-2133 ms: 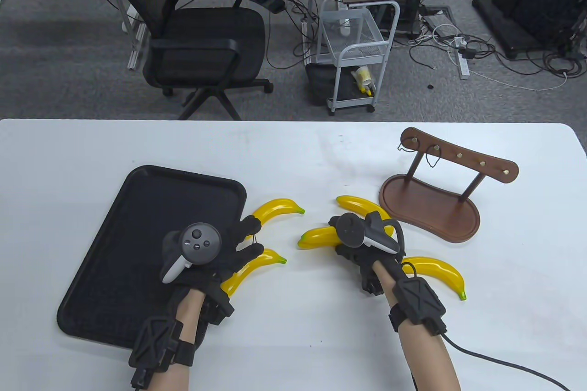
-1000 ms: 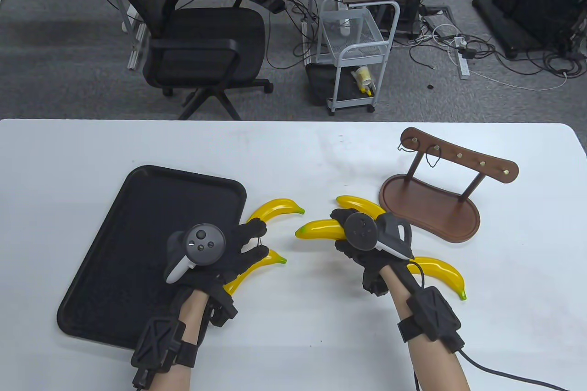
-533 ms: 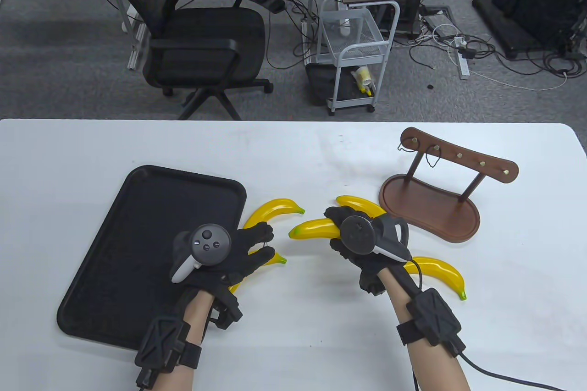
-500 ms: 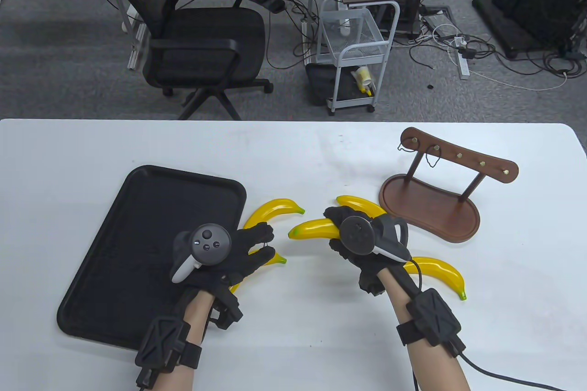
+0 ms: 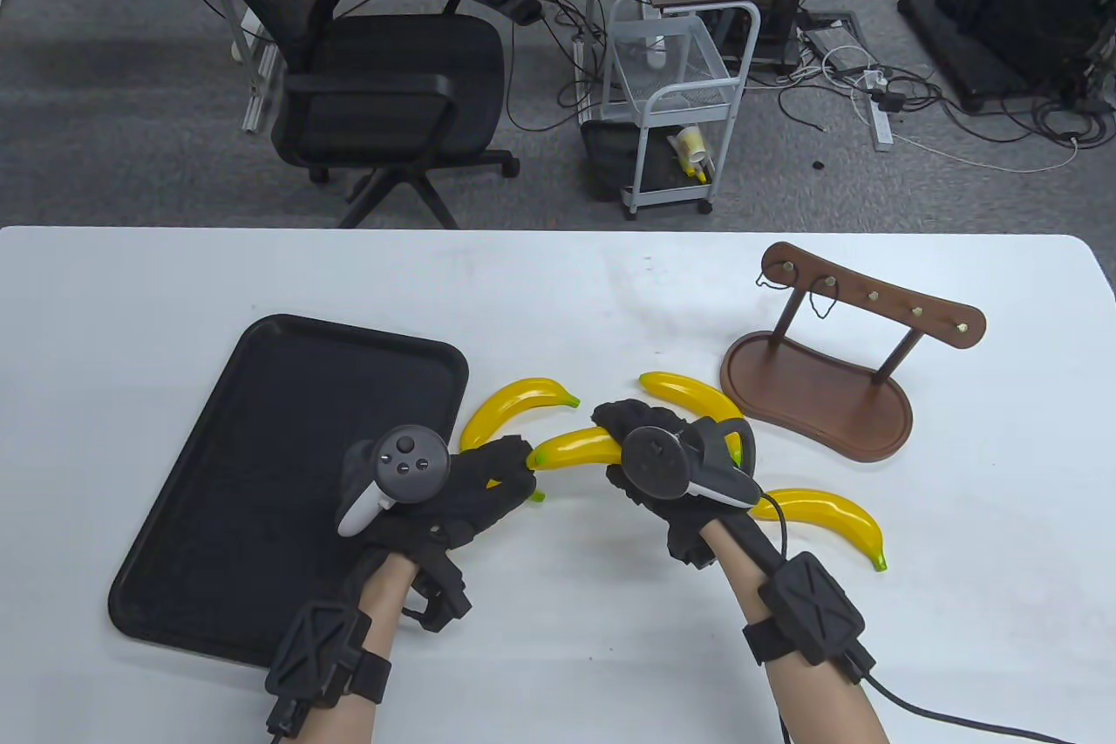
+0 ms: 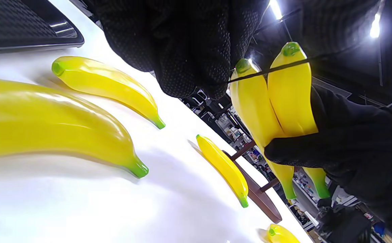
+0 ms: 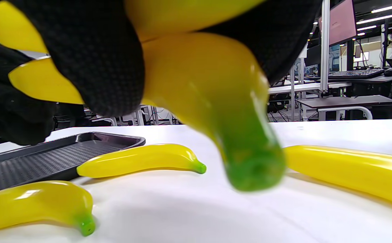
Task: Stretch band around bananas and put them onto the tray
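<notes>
My right hand (image 5: 615,430) grips two yellow bananas (image 5: 571,449) side by side above the table, their blunt ends pointing left. In the left wrist view a thin black band (image 6: 284,65) lies stretched across those ends of the held bananas (image 6: 290,98). My left hand (image 5: 521,465) pinches the band, its fingertips (image 6: 189,67) right at the banana ends. The black tray (image 5: 288,395) lies at the left and holds nothing. Another banana lies under my left hand, only its green tip (image 5: 536,496) showing.
Loose bananas lie beside the tray's corner (image 5: 514,399), by the wooden rack (image 5: 689,391) and behind my right wrist (image 5: 833,517). The wooden peg rack (image 5: 837,378) stands at the right, with black bands (image 5: 767,280) hanging from its pegs.
My right hand has carried the bananas leftward. My left hand has moved right, so its fingertips and the band now meet the banana ends.
</notes>
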`<state>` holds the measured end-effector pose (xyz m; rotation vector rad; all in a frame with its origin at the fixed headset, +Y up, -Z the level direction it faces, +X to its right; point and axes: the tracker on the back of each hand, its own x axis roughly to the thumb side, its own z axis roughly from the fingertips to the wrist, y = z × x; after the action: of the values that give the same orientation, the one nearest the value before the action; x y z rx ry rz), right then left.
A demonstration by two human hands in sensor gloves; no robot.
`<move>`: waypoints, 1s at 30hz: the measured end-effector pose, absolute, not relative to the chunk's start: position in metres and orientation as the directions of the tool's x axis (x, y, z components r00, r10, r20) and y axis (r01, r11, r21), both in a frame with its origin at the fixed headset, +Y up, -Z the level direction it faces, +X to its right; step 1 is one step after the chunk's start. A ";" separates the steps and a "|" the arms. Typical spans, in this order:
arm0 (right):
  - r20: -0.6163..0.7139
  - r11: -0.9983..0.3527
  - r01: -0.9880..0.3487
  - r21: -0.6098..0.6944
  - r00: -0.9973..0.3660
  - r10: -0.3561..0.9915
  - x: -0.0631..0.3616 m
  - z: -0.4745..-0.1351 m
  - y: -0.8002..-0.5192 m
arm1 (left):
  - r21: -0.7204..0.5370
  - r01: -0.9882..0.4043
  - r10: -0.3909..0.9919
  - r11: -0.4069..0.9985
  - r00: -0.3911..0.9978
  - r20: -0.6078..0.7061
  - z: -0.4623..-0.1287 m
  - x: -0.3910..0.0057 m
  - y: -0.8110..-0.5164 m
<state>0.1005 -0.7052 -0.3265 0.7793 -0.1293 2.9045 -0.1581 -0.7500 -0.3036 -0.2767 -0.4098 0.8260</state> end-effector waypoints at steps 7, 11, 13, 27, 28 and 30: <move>0.542 -0.989 -0.136 -0.060 -0.836 0.082 0.088 -0.320 -0.707 | -0.424 -0.656 0.774 0.624 0.593 0.222 -0.305 -0.158 -0.752; 0.570 -0.987 -0.142 -0.077 -0.818 0.073 0.081 -0.316 -0.708 | -0.432 -0.651 0.773 0.624 0.596 0.219 -0.305 -0.158 -0.752; 0.582 -0.985 -0.157 -0.076 -0.809 0.084 0.078 -0.314 -0.709 | -0.439 -0.655 0.780 0.615 0.587 0.217 -0.305 -0.158 -0.752; 0.655 -0.985 -0.147 -0.091 -0.753 0.052 0.057 -0.299 -0.709 | -0.538 -0.646 0.825 0.542 0.529 0.197 -0.305 -0.154 -0.753; 0.659 -0.985 -0.144 -0.094 -0.751 0.047 0.055 -0.298 -0.709 | -0.540 -0.646 0.827 0.539 0.527 0.195 -0.305 -0.154 -0.753; 0.663 -0.985 -0.143 -0.095 -0.747 0.044 0.054 -0.297 -0.710 | -0.547 -0.648 0.833 0.530 0.520 0.191 -0.305 -0.155 -0.753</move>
<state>0.0538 -0.7098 -0.2969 1.0725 -0.2129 2.8380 -0.1547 -0.7531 -0.3045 -0.4407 -0.4661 0.9227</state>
